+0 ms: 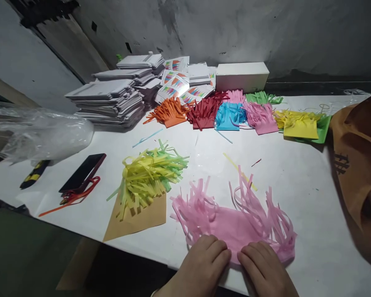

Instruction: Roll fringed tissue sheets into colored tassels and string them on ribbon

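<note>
A pink fringed sheet of tissue paper (235, 225) lies at the table's near edge, its cut strips standing up loosely at both ends. My left hand (205, 262) and my right hand (264, 266) are side by side on its near edge, a small gap between them. The fingers of both are bent and pressed together on the paper; the thumbs are hidden. Left of the pink paper, a yellow fringed tassel (144, 177) and light green strips (176, 159) lie partly on a piece of brown paper (142, 225).
Folded fringed bundles in orange (174, 117), dark red (205, 111), blue (228, 115) and yellow (301, 128) line the back. Behind them stand paper stacks (108, 103) and a white box (243, 77). A phone (83, 173), cutter (34, 175) and plastic bag (43, 132) lie left; a brown bag (355, 165), right.
</note>
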{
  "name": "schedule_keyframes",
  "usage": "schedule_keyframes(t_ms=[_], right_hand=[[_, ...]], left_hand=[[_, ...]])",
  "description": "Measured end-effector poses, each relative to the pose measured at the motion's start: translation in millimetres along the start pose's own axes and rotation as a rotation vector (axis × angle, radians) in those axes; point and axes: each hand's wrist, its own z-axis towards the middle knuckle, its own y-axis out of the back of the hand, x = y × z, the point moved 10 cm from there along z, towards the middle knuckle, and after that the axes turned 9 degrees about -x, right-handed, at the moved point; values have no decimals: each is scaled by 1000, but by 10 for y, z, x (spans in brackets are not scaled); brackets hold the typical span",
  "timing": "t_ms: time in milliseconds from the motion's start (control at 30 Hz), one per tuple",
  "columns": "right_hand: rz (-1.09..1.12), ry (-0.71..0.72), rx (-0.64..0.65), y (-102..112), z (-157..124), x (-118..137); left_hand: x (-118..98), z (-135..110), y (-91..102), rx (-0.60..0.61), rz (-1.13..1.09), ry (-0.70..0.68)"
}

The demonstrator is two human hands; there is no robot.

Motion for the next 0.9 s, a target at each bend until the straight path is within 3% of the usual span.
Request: schedule_keyframes(t_ms=[133, 333, 633, 733, 900], right_hand=[[56, -49, 46, -8, -46, -27], [161, -172, 10, 38, -36, -129], [271, -364, 324, -120, 1, -325], [184, -304, 320, -67, 90, -309], [-7, 7, 114, 51, 190, -96]], left_hand=[[103, -9, 55, 5, -74, 66], [104, 14, 62, 78, -106, 131], [132, 51, 74, 78, -80, 145], [162, 41, 14, 112, -52, 173], [130, 51, -61, 123, 79, 68]])
